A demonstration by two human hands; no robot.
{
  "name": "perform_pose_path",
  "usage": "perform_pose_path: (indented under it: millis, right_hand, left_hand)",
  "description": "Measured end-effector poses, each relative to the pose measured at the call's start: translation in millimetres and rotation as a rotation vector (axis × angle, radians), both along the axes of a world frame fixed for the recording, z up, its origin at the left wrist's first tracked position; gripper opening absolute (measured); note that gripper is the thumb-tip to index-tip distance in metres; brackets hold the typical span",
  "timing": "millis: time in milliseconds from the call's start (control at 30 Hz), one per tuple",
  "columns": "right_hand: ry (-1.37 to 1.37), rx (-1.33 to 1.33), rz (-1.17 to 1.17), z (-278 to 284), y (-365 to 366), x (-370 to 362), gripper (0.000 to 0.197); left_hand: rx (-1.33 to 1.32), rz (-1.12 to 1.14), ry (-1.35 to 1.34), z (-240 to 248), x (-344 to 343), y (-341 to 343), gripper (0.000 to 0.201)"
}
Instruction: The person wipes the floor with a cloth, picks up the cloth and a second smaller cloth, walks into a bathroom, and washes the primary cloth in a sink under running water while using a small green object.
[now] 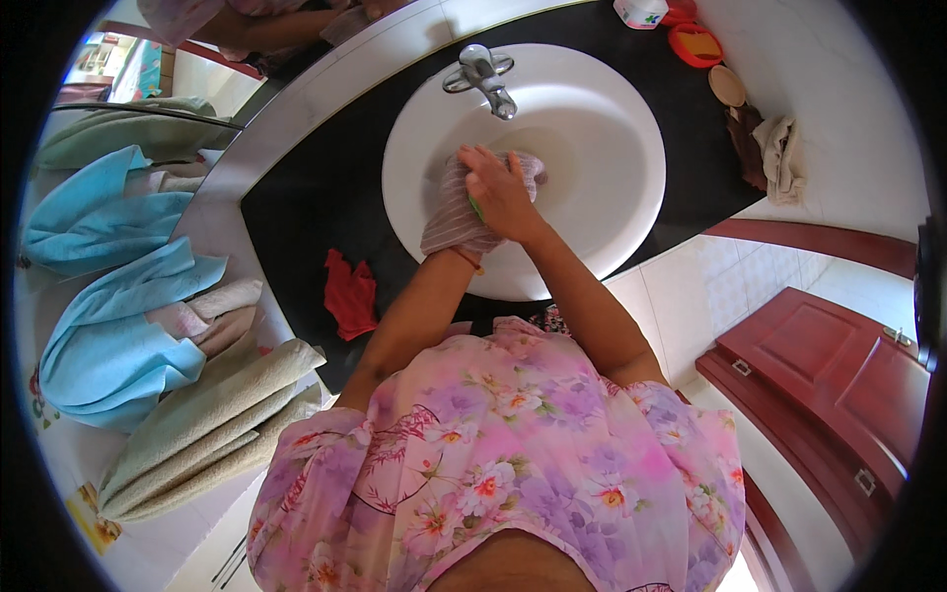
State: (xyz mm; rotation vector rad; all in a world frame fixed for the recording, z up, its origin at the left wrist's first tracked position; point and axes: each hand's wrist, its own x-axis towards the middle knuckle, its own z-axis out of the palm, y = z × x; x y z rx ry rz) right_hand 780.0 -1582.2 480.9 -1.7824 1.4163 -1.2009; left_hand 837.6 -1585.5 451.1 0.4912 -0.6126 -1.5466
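A greyish-mauve cloth with pale stripes (456,209) is draped over my left hand, covering it down to the wrist (451,264). The fingers of that hand are hidden. Over the cloth lies my right hand (501,197), its fingers curved and slightly apart, pressing on the fabric. A sliver of something green (475,208), perhaps a bar of soap, shows under its palm. Both hands are inside the white oval washbasin (612,197), below the chrome tap (486,79). No running water can be made out.
On the black counter (316,197) lies a crumpled red cloth (350,294). A white container (641,12), an orange-red soap dish (695,46), a tan oval object (727,87) and a beige cloth (781,158) line the right edge. Blue (123,331) and beige towels (212,434) hang left, beside a mirror.
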Motion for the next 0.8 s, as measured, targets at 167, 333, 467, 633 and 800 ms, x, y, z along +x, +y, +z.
perform_pose_path:
  millis: [167, 333, 467, 633, 800]
  right_hand:
    - [-1.361, 0.309, -0.378, 24, 11, -13, 0.022]
    - [-1.070, 0.848, -0.241, -40, 69, -17, 0.019]
    - [-0.976, 0.964, -0.121, -51, 65, 5, 0.023]
    - [-1.552, 0.334, -0.113, -94, 25, -1, 0.056]
    - [-1.952, 0.201, 0.079, -82, 15, -69, 0.070]
  left_hand:
    - [-0.609, -0.155, -1.734, 14, 39, -29, 0.035]
    - [-0.753, -0.067, -1.907, 88, 18, -35, 0.037]
    - [-0.662, -0.078, -1.939, 57, 29, -28, 0.044]
    - [-0.464, -0.257, -1.377, 43, 26, -23, 0.047]
    - [-0.469, -0.273, -1.575, 16, 42, -23, 0.044]
